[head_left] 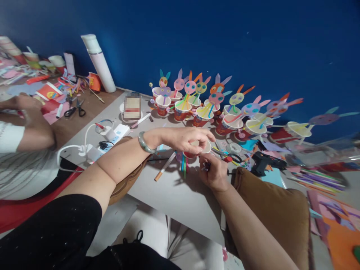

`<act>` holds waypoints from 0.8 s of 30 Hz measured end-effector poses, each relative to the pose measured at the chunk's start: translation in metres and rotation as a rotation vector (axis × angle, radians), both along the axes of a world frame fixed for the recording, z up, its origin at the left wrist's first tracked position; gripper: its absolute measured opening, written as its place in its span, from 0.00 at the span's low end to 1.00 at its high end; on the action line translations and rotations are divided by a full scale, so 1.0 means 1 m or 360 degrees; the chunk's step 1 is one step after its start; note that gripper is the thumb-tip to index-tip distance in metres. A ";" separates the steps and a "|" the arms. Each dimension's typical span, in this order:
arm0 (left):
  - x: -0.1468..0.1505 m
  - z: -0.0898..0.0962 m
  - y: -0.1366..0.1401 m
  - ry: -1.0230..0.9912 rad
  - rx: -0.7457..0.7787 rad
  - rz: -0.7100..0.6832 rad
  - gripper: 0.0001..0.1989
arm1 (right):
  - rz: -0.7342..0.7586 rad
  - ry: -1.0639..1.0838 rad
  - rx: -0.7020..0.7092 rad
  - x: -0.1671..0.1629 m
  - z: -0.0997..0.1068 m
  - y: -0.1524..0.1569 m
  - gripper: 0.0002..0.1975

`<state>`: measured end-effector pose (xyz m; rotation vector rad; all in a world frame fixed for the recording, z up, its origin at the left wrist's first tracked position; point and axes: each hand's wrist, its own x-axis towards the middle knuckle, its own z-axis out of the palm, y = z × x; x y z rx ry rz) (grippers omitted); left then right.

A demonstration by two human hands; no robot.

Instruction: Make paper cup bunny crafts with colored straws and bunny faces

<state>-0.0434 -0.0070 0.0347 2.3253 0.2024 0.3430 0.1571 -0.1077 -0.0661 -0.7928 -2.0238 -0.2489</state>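
One view only, from the head: clock face centred on a red paper cup with a pale rim, 12 toward the deep-blue wall. Cup between both hands, mouth facing upward, long axis seemingly near upright, though partly hidden; cannot tell whether raised or resting on the grey tabletop. From 10 o'clock, the left hand, with a grey-green, stone-like bangle at the wrist, laid over the cup's mouth; fingers bent, thumb and index close together at the rim, but cannot tell whether gripping. At 5, just below the rim, the right hand, fingers curled beside a small dark object, too hidden to identify; cannot tell whether closed on anything. Nearer to the mouth, the left; nearer to the lower side, the right. Toward 7, slim blue, green and red strips, pointing away from the cup. At 8, a white pen-like stick with a tan end, lying aslant. Just past 3, well apart, a black plastic glue gun.
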 end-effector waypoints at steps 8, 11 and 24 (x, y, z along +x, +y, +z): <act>0.002 -0.001 -0.001 0.0003 0.0002 -0.0031 0.08 | -0.0042 -0.0006 0.0006 -0.001 0.003 -0.001 0.26; 0.002 -0.001 -0.002 -0.0011 0.0003 -0.0044 0.07 | -0.0014 0.0020 -0.0030 0.000 0.002 -0.002 0.25; 0.005 0.000 -0.003 -0.0045 -0.0137 -0.0049 0.10 | -0.0131 0.0074 0.0018 0.003 -0.015 -0.001 0.25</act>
